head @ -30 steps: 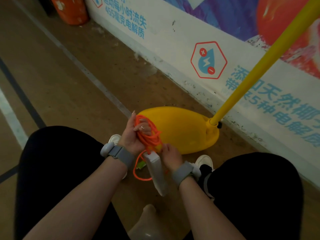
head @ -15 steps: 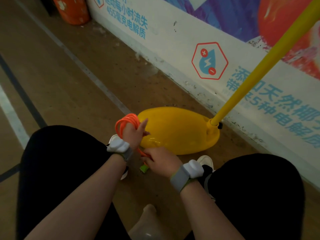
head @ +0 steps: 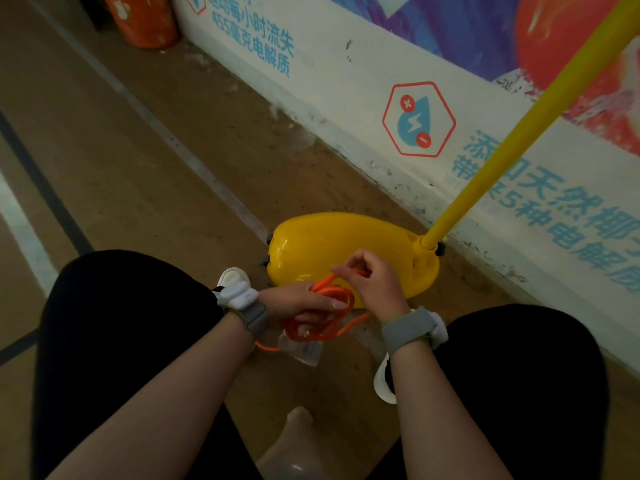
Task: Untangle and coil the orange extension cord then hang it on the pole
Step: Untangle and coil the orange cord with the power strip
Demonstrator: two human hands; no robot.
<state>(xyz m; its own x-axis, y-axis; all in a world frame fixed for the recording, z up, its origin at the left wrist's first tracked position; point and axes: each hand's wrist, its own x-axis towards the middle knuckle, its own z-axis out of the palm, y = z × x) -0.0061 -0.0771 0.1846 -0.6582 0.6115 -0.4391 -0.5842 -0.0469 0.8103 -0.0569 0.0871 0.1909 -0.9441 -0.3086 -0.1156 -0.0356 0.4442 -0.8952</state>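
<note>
The yellow base [head: 346, 247] sits just before the wall [head: 329, 109], so you get no passage behind it. The pole [head: 519, 136] rises from the base's right end, slanting up and rightward. Nearer than the base, your left knee [head: 121, 323] and right knee [head: 526, 375] hem the gap. Left of the base, floor [head: 138, 185] runs open toward an orange barrel [head: 142, 19].

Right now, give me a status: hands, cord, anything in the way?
Left hand holds the orange cord coil. Right hand pinches a strand above it. Cord not yet on yellow pole; nothing blocks it.
</note>
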